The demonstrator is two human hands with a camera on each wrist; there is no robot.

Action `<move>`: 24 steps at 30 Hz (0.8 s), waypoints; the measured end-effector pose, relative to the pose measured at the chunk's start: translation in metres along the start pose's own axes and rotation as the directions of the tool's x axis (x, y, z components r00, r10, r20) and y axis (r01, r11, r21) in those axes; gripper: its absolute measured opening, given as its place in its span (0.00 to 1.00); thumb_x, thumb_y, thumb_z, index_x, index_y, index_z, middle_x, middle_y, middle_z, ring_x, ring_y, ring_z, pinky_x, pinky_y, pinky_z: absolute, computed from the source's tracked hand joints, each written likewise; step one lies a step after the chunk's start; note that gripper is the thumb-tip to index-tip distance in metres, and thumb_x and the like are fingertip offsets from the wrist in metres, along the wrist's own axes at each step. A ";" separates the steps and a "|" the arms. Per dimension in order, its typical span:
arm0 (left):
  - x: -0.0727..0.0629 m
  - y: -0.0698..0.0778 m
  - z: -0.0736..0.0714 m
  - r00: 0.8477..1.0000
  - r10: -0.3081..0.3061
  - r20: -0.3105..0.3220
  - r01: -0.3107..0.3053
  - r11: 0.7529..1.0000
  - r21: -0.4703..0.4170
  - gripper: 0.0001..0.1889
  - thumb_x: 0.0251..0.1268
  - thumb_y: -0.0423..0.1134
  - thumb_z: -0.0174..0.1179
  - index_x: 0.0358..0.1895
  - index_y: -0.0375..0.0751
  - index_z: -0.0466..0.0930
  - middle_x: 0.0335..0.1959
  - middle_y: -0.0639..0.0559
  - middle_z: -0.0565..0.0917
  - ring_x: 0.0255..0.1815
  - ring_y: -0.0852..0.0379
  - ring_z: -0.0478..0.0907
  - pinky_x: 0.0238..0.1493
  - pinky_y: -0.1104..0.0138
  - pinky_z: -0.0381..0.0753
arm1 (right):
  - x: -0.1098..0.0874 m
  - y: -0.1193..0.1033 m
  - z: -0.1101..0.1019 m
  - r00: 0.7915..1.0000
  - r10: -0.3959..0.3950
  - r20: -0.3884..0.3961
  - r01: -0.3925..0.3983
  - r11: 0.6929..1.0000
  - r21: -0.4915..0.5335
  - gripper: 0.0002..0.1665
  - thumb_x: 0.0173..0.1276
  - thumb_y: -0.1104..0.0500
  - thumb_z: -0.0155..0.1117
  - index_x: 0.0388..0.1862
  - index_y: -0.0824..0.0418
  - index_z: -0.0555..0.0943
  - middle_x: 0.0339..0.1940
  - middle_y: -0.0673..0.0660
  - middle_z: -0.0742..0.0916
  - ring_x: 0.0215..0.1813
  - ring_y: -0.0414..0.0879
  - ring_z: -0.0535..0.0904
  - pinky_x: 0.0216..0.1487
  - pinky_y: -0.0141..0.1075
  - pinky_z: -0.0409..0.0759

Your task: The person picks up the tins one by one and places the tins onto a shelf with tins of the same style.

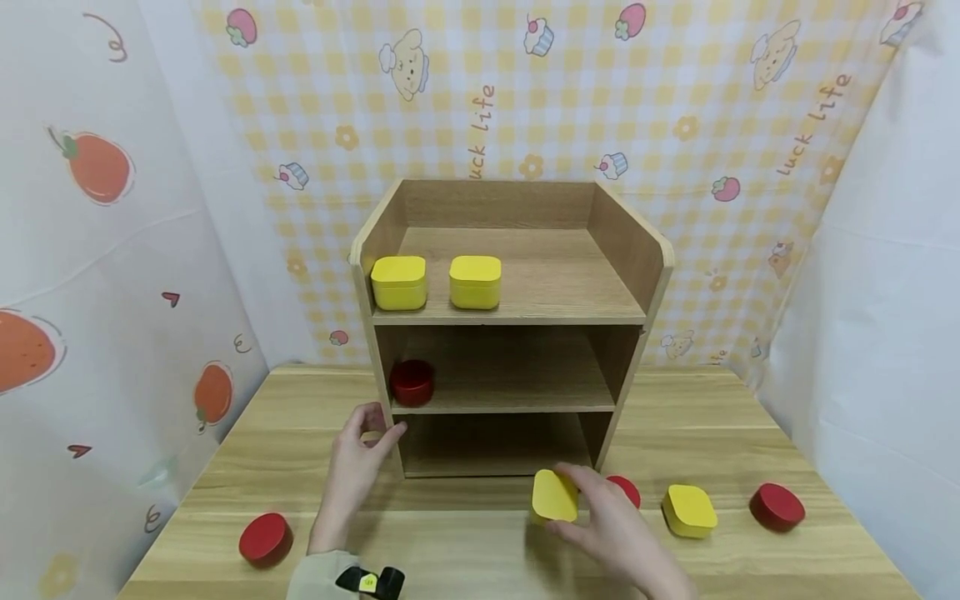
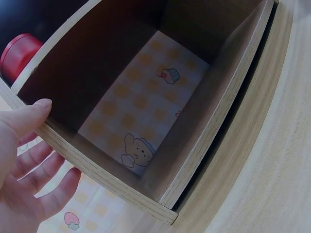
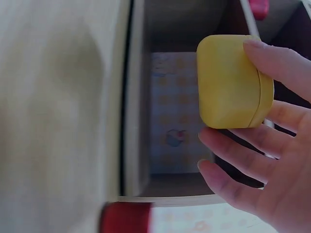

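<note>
A small three-tier wooden shelf (image 1: pixel 517 320) stands on the table. At its left side panel is my left hand (image 1: pixel 354 467); in the left wrist view the thumb (image 2: pixel 36 114) lies over the panel's front edge and the fingers are on the outer side. My right hand (image 1: pixel 615 525) holds a yellow box (image 1: pixel 555 497) with rounded corners, tilted, in front of the shelf's lower right. Thumb and fingers grip it from the side in the right wrist view. Two yellow boxes (image 1: pixel 399 283) (image 1: pixel 476 282) sit on the top tier, and a red round box (image 1: pixel 412 382) is at the middle tier's left.
Right of the right hand are a yellow box (image 1: pixel 689 511) and a red round box (image 1: pixel 777 507). Another red round box (image 1: pixel 625 492) is partly hidden behind that hand. One more red round box (image 1: pixel 266 540) lies at the table's left. Patterned cloth (image 1: pixel 465 100) hangs behind.
</note>
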State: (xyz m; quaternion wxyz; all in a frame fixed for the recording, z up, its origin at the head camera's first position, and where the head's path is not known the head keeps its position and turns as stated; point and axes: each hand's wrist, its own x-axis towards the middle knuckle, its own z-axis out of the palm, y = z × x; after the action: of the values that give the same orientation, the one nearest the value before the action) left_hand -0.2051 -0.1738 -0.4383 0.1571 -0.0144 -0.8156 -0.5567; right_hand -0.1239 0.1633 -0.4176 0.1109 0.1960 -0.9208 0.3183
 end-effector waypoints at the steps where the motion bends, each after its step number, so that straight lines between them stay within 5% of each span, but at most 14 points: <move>1: 0.000 0.000 0.000 1.000 -0.001 -0.001 0.001 1.000 0.001 0.21 0.62 0.43 0.68 0.54 0.40 0.73 0.44 0.46 0.77 0.48 0.55 0.74 0.44 0.73 0.79 | 0.001 -0.003 -0.003 1.000 -0.012 -0.010 0.012 1.000 -0.002 0.37 0.47 0.57 0.82 0.57 0.61 0.78 0.49 0.48 0.84 0.46 0.41 0.79 0.48 0.42 0.81; 11: 0.000 -0.001 -0.001 1.000 0.006 -0.003 -0.006 1.000 0.009 0.21 0.63 0.42 0.68 0.55 0.39 0.73 0.44 0.46 0.78 0.48 0.55 0.74 0.45 0.69 0.80 | 0.014 -0.029 -0.054 0.999 -0.036 -0.016 0.037 0.999 0.032 0.37 0.53 0.55 0.79 0.62 0.55 0.74 0.47 0.46 0.82 0.34 0.37 0.74 0.30 0.29 0.75; 18: 0.001 -0.001 0.000 1.000 0.009 -0.005 -0.009 1.000 0.016 0.21 0.63 0.42 0.68 0.55 0.39 0.73 0.44 0.47 0.78 0.48 0.56 0.74 0.45 0.68 0.80 | 0.030 -0.043 -0.081 0.972 -0.219 -0.088 0.214 0.975 -0.067 0.38 0.54 0.56 0.80 0.63 0.57 0.74 0.52 0.47 0.83 0.47 0.40 0.79 0.48 0.43 0.81; 24: 0.001 -0.001 -0.001 1.000 0.007 -0.007 -0.007 1.000 0.012 0.21 0.63 0.41 0.68 0.55 0.40 0.73 0.43 0.47 0.78 0.47 0.56 0.74 0.44 0.69 0.80 | 0.047 -0.057 -0.107 0.956 -0.286 -0.065 0.283 0.957 -0.057 0.40 0.53 0.58 0.80 0.64 0.58 0.73 0.54 0.47 0.82 0.48 0.40 0.78 0.50 0.42 0.80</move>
State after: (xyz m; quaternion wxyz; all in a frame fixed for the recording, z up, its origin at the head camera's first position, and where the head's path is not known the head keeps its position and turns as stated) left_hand -0.2056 -0.1747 -0.4388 0.1620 -0.0142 -0.8182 -0.5515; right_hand -0.1331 0.1761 -0.2880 0.1934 0.3122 -0.8856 0.2841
